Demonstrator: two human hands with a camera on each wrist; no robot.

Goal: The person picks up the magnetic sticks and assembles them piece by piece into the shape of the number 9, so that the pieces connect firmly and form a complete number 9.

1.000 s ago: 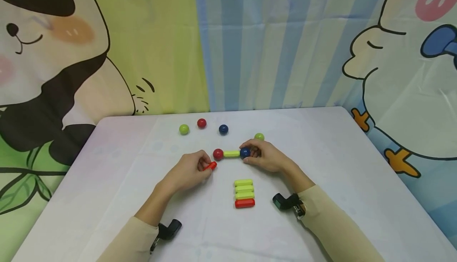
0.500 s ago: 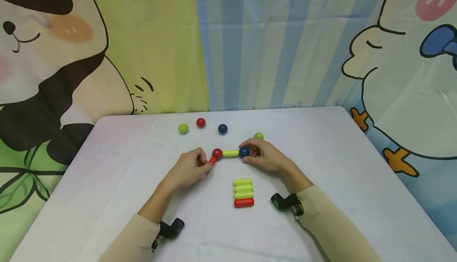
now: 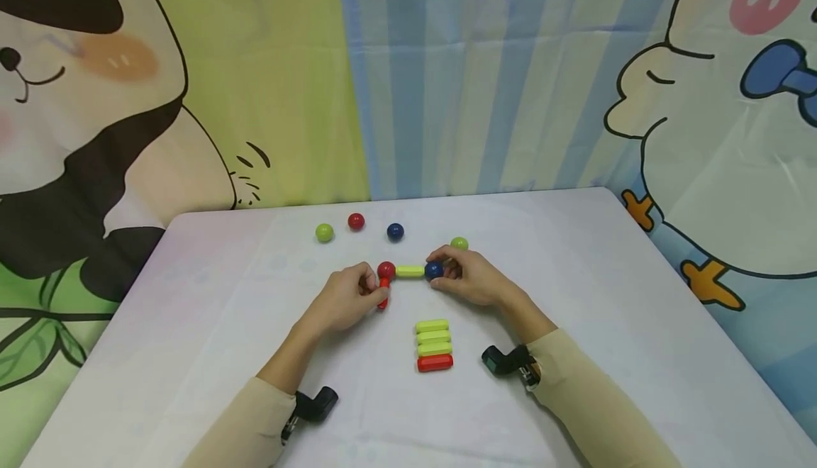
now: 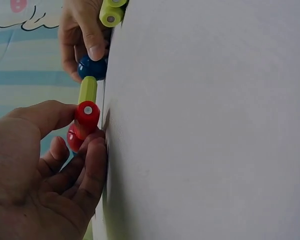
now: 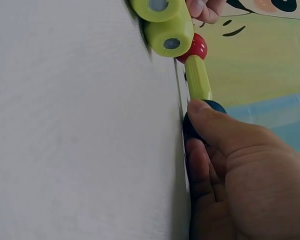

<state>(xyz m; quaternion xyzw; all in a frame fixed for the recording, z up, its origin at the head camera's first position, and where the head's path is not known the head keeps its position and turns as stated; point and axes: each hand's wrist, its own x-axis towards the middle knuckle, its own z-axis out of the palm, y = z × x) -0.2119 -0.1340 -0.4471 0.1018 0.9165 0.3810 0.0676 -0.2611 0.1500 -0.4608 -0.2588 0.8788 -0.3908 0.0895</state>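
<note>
Between left fingers [image 4: 65,150]: red stick [image 4: 86,117].

The red ball [image 3: 386,269] and blue ball [image 3: 434,269] look like glossy, smooth plastic, catching highlights. The red rod [image 3: 383,293] and green rod [image 3: 410,271] have a satiny plastic sheen with small metal discs at their ends. The table [image 3: 606,298] at 3 o'clock wears a matt, finely textured white cloth.
</note>
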